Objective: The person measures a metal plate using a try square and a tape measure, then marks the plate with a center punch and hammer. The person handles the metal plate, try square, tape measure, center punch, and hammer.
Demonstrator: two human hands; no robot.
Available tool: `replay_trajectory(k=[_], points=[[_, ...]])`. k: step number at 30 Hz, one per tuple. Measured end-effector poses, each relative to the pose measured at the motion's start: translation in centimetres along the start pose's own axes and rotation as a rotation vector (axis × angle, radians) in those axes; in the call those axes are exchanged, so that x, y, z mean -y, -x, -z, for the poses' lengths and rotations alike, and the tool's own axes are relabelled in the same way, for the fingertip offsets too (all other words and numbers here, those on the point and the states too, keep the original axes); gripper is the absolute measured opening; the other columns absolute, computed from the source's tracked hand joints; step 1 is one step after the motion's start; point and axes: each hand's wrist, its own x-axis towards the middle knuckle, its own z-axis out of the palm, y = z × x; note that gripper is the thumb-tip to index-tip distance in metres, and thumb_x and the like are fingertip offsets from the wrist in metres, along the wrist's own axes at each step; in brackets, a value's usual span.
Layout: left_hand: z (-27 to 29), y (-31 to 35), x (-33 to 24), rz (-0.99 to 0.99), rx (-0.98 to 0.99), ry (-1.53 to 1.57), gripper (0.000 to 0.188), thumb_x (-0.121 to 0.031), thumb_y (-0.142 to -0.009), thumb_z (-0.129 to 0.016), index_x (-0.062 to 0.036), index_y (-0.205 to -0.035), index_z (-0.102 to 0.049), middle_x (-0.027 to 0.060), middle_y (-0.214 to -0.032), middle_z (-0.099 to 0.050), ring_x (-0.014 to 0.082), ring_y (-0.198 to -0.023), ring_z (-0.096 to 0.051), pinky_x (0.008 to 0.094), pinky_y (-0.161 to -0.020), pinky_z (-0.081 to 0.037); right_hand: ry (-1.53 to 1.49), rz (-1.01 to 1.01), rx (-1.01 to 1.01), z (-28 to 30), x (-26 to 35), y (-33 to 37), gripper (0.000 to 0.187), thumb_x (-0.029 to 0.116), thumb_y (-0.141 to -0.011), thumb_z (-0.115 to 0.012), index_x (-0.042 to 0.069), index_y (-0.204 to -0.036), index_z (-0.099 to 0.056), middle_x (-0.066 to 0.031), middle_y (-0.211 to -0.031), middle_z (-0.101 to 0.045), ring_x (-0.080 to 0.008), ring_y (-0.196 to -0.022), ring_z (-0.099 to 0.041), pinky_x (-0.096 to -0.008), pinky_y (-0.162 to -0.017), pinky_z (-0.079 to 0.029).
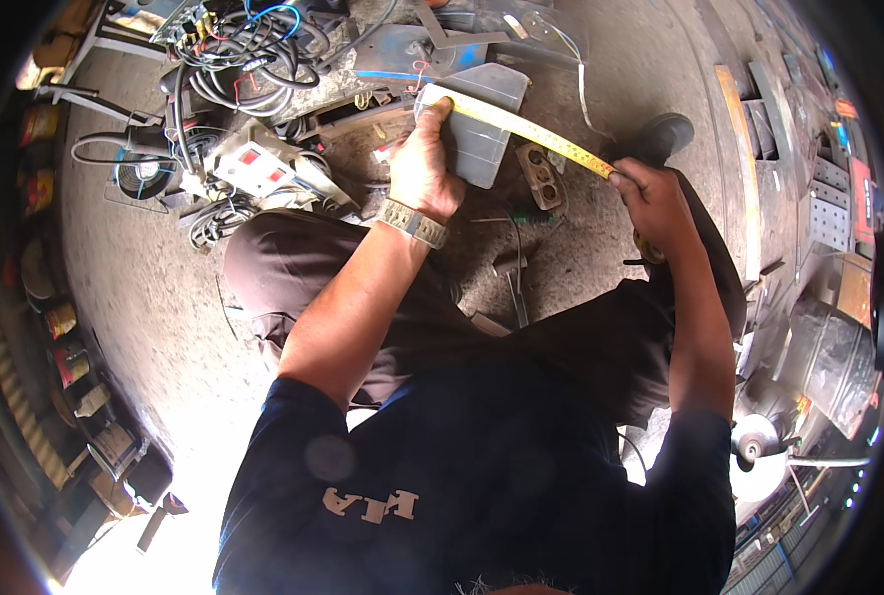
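The left hand (424,164), a metal-banded wristwatch (414,223) on its wrist, pinches the far end of a yellow steel measuring tape (521,127) against the upper left corner of a flat grey metal plate (477,124), thumb on top. The tape runs rightward and nearer across the plate's top edge to the right hand (655,198), whose fingers are closed around the tape's other end; the tape case itself is hidden in that fist.

At far left, a small black fan (144,174) sits on the concrete floor (144,288), with a tangle of black and blue cables (249,55) beyond it and a white box with red patches (258,164) just right of the fan. Right of the plate lies a tan double socket block (541,174). Far right, grey metal strips (759,129) lie along the floor, and an angle grinder disc (757,438) shows near the lower right.
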Motion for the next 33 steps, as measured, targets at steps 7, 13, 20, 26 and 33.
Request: replay_trajectory(k=[7, 13, 20, 26, 33], points=[[0.1, 0.1, -0.1, -0.015, -0.019, 0.060, 0.042, -0.017, -0.089, -0.075, -0.0032, -0.124, -0.056, 0.0107, -0.115, -0.065, 0.0273, -0.102, -0.067, 0.0491, -0.087, -0.058, -0.023, -0.026, 0.017, -0.1, 0.4, -0.1, 0.018, 0.014, -0.095, -0.066, 0.000, -0.107, -0.066, -0.0210, -0.073, -0.057, -0.0304, -0.058, -0.050, -0.0366, -0.061, -0.045], [0.1, -0.1, -0.1, -0.009, -0.018, 0.057, 0.041, -0.017, -0.089, -0.074, -0.0034, -0.124, -0.057, 0.0103, -0.116, -0.065, 0.0270, -0.102, -0.066, 0.0489, -0.088, -0.057, 0.018, 0.036, 0.011, -0.1, 0.0, -0.2, 0.017, 0.013, -0.095, -0.066, 0.000, -0.106, -0.066, -0.0219, -0.074, -0.058, -0.0332, -0.059, -0.054, -0.0369, -0.060, -0.045], [0.0, -0.1, -0.3, 0.071, 0.024, 0.041, 0.030, -0.024, -0.095, -0.069, -0.0084, -0.120, -0.062, 0.0051, -0.109, -0.069, 0.0250, -0.098, -0.068, 0.0448, -0.089, -0.056, -0.015, 0.086, -0.011, -0.3, -0.6, -0.2, 0.016, 0.013, -0.095, -0.066, -0.001, -0.104, -0.065, -0.0180, -0.068, -0.054, -0.0221, -0.056, -0.049, -0.0346, -0.058, -0.044], [-0.6, 0.4, -0.3, 0.018, -0.009, 0.005, 0.029, -0.022, -0.095, -0.068, -0.0083, -0.119, -0.064, 0.0048, -0.111, -0.069, 0.0230, -0.100, -0.067, 0.0418, -0.092, -0.055, 0.001, 0.061, 0.007, -0.2, -0.8, -0.2, 0.016, 0.013, -0.095, -0.065, 0.001, -0.106, -0.067, -0.0195, -0.070, -0.057, -0.0270, -0.057, -0.051, -0.0368, -0.058, -0.044], [-0.5, 0.2, -0.3, 0.041, -0.004, 0.005, 0.030, -0.025, -0.095, -0.068, -0.0093, -0.120, -0.064, 0.0043, -0.113, -0.070, 0.0233, -0.102, -0.067, 0.0410, -0.094, -0.054, -0.009, 0.032, -0.001, -0.4, -1.1, 0.0, 0.018, 0.015, -0.096, -0.065, 0.003, -0.109, -0.069, -0.0225, -0.071, -0.058, -0.0338, -0.057, -0.054, -0.0409, -0.058, -0.043]])
